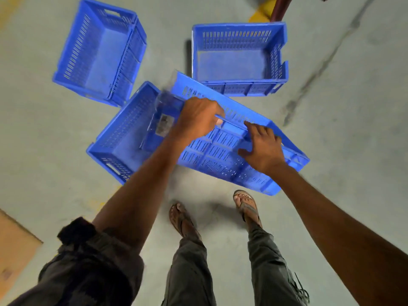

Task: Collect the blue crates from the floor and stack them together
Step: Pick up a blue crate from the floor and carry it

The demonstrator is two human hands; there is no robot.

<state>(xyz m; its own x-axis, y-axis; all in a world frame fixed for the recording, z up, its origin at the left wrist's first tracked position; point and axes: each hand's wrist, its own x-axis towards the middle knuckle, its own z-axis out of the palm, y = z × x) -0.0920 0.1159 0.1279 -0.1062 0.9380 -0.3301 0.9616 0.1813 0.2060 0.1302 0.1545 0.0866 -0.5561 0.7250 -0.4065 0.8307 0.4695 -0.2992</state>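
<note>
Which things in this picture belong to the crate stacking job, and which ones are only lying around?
Part of the job:
- tilted blue crate, gripped by left hand, right hand on its side
- blue crate beneath it
- far left crate
- far right crate

Just lying about:
- cardboard sheet
- yellow floor marking

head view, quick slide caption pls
Left hand grips the tilted blue crate's rim, right hand flat on its side; two more crates wait on the floor.

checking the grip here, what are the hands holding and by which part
The left hand grips the near long rim of the tilted blue crate. The right hand lies open against that side wall, not gripping.
</note>
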